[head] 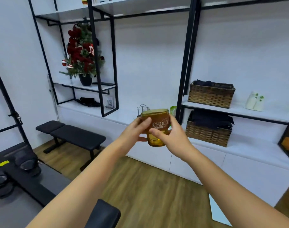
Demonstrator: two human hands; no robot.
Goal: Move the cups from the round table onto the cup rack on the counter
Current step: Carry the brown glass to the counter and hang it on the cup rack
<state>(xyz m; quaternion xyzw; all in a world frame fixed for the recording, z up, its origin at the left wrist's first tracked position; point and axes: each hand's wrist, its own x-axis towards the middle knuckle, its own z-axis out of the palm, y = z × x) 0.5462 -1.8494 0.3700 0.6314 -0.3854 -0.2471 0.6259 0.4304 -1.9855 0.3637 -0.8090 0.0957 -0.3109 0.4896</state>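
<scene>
Cup (157,127), amber glass with white lettering, was held upright in mid-air at the centre of the view, gripped from both sides. Left hand (135,129) curled round its 9 o'clock side, thumb (146,121) pressed on the near face and fingers wrapped behind. Right hand (171,134) clasped the 3 o'clock side, its thumb (155,132) lying across the lower front of the glass. Both forearms reached forward from 6 o'clock, over a wooden floor (148,186).

Nearest, at 7 o'clock, sat a black padded edge (106,213). At 9 o'clock stood a black bench (71,135).

Beyond the cup ran a white counter (120,116). Just behind the cup's rim at 12 o'clock rose a wire rack (142,108), its thin prongs standing on the counter, with a green thing (173,109) beside it at 1 o'clock.

At 3 o'clock two wicker baskets (211,94) held dark cloth, one above the other. Farther off at 11 o'clock a red-decorated tree (83,53) stood in a dark pot on a black-framed shelf (84,87).
</scene>
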